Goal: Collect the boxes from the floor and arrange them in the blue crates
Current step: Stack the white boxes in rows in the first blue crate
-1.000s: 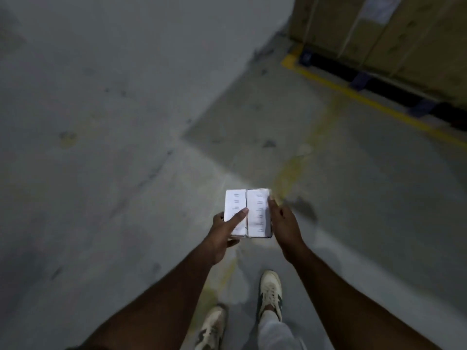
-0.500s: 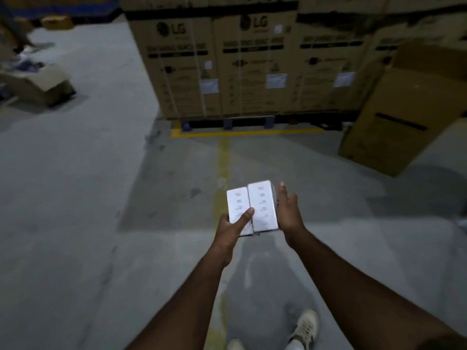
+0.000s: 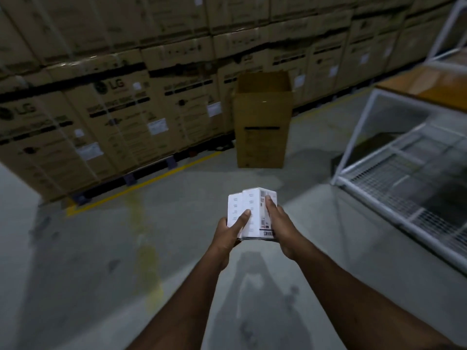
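Two small white boxes are pressed side by side in front of me at about waist height, above the grey concrete floor. My left hand grips the left box, thumb lying across its face. My right hand holds the right box from its side, where a barcode label shows. No blue crate is in view.
A wall of stacked brown LG cartons on pallets runs across the back behind a yellow floor line. A tall open cardboard box stands ahead. A white wire rack with mesh shelves stands at the right.
The view has swung right and up: the carton wall is closer, the tall open box is now straight ahead and the white rack has come into sight. Both hands keep the boxes.
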Motion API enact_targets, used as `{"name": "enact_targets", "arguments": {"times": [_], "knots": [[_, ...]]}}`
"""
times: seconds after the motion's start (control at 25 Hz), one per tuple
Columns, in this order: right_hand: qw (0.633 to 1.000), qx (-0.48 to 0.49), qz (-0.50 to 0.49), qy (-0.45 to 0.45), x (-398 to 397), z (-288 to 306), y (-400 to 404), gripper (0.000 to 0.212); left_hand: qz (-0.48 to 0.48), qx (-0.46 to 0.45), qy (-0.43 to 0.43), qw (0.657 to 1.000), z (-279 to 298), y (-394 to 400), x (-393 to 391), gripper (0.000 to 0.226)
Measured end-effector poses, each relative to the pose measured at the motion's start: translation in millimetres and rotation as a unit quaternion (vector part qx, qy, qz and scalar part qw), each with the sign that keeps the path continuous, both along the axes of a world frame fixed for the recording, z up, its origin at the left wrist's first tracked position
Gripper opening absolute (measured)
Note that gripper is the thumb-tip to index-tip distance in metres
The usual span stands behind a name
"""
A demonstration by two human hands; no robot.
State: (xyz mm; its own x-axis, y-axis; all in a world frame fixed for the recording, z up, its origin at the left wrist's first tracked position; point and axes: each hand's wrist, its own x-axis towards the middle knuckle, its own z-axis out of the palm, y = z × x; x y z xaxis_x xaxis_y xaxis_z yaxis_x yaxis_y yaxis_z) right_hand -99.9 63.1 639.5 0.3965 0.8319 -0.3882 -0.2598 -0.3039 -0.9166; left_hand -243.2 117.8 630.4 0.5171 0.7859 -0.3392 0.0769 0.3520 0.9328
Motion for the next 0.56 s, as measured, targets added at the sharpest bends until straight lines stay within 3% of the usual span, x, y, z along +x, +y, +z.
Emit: {"name": "enact_targets", "arguments": {"times": [0.16, 0.32, 0.48, 0.56], "knots": [[0.998, 0.021, -0.059, -0.012, 102.1, 9.4, -51.4, 0.044, -0.089, 0.035, 0.016, 0.995, 15.8, -34.2, 117.2, 0.033], [0.99, 0.022, -0.138, -0.023, 198.7, 7.4, -100.1, 0.05, -0.14, 0.058, -0.011, 0.988, 17.2, -62.0, 232.9, 0.083], [0.968, 0.029, -0.244, -0.049, 277.8, 16.6, -142.3, 0.051, -0.177, 0.069, -0.01, 0.982, 18.8, -96.8, 324.4, 0.1], [0.954, 0.052, -0.29, -0.051, 315.2, 22.9, -157.1, 0.042, -0.215, 0.084, -0.018, 0.973, 21.5, -104.7, 370.7, 0.097]]}}
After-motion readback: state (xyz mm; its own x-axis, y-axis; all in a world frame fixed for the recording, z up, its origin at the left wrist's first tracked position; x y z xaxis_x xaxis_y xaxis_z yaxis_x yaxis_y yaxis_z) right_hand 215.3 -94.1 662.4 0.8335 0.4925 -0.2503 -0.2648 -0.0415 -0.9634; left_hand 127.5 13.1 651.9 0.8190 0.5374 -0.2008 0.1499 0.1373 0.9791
